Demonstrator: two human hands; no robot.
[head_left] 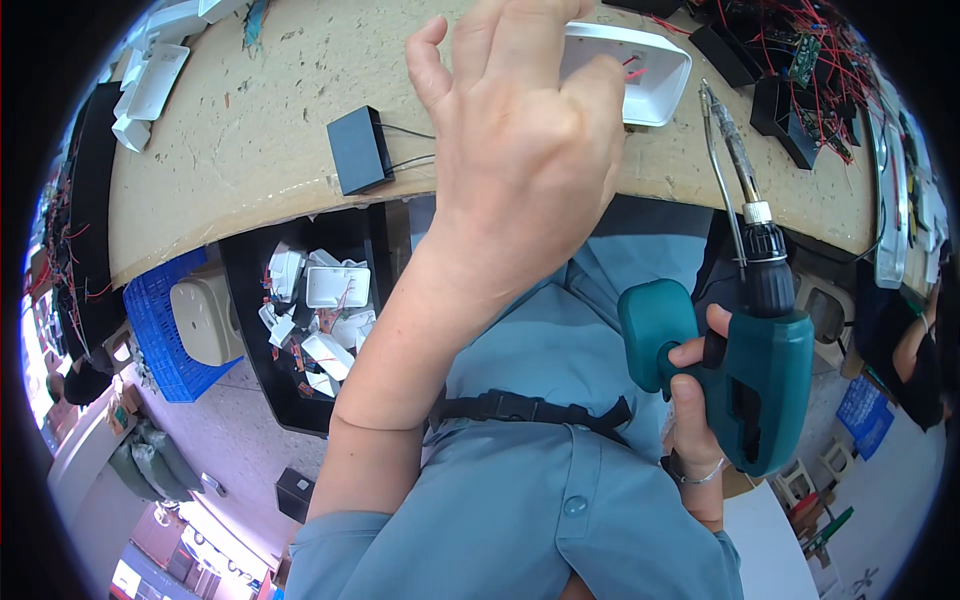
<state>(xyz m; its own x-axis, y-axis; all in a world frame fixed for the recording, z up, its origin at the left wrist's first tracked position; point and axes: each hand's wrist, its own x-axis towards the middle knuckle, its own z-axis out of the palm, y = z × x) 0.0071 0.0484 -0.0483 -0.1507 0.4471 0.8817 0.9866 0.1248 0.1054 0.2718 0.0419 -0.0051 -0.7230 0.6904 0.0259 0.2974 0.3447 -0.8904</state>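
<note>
My left hand (pixel 530 130) reaches over the workbench, its thumb and index finger closed at the left side of a white plastic case (pixel 655 90). The little finger stands apart, and the other fingertips are hidden or cut off by the top edge. Red wires (pixel 632 72) show inside the open case. My right hand (pixel 695 400) grips a teal soldering gun (pixel 765 370) with a finger at its trigger. The gun's metal tip and thin curved feed tube point up, right of the case and apart from it. A small black box (pixel 360 150) lies left of my left hand, its two leads running under that hand.
A black bin (pixel 262 365) below the bench holds white housings and wired parts. Black housings and tangled red wires (pixel 800 60) crowd the bench's far right. White shells (pixel 158 82) lie far left, above a blue crate (pixel 160 320) and a beige stool (pixel 205 315).
</note>
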